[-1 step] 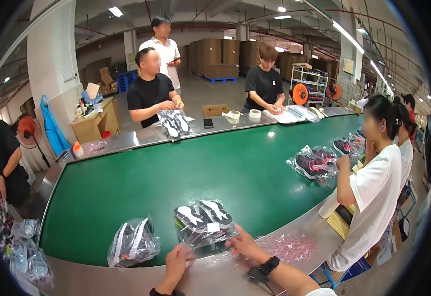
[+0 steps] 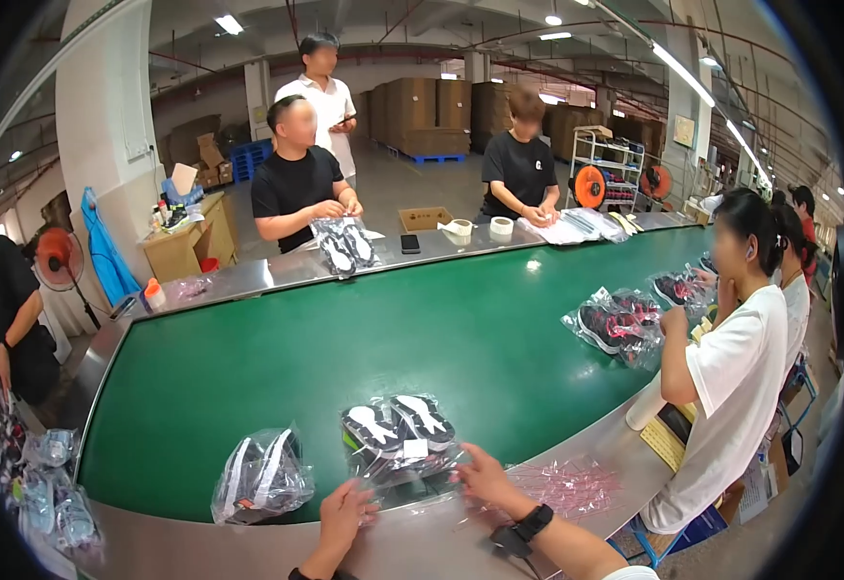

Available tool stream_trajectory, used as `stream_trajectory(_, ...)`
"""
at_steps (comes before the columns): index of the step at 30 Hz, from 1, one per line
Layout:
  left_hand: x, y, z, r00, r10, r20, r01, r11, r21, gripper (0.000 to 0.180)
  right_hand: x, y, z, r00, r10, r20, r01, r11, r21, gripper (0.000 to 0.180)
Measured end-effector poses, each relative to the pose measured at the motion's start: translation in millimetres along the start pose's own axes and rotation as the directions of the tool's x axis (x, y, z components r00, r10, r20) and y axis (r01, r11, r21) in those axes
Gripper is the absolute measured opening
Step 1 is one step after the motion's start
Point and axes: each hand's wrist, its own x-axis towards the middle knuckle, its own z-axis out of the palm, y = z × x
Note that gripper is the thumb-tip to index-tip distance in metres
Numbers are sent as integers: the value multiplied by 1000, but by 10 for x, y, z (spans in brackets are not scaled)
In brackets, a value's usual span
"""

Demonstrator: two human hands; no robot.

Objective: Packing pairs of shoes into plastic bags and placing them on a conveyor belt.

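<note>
A clear plastic bag with a pair of dark shoes, soles up (image 2: 398,435), lies at the near edge of the green conveyor belt (image 2: 422,338). My left hand (image 2: 344,510) rests with fingers spread at the bag's lower left corner. My right hand (image 2: 480,476), with a black watch on its wrist, presses flat on the bag's right edge. A second bagged pair of shoes (image 2: 259,476) lies on the belt to the left of my hands.
A pink-printed empty bag (image 2: 567,483) lies on the steel rim right of my hand. A person in white (image 2: 731,387) stands at right by several bagged shoes (image 2: 620,324). Across the belt, people handle another bag (image 2: 344,244); tape rolls (image 2: 480,228) lie nearby. More bagged shoes (image 2: 35,483) pile at left.
</note>
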Motion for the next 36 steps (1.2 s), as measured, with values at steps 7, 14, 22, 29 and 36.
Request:
stream_trajectory(7, -591, 73, -128, 978, -196, 69, 204, 970, -132, 35, -247, -66, -263, 960, -272, -59, 241, 917, -318, 31)
stream_trajectory(14, -982, 142, -31, 995, -82, -59, 76, 992, -101, 24, -649, -637, 178, 685, -726, 53, 680, 612, -405, 20)
stream_trajectory(22, -960, 87, -20, 999, 40, -6, -40, 983, -178, 21, -632, -513, 1038, 643, -683, 348, 766, 584, -270, 20)
stream_trajectory(29, -935, -47, -143, 993, 116, -6, -116, 988, -107, 20, -580, -541, 1182, 638, -653, 409, 757, 628, -178, 19)
stream_trajectory(36, -947, -12, -81, 945, 312, -98, -298, 946, 130, 19, -587, -526, 1204, 618, -702, 353, 765, 641, -65, 11)
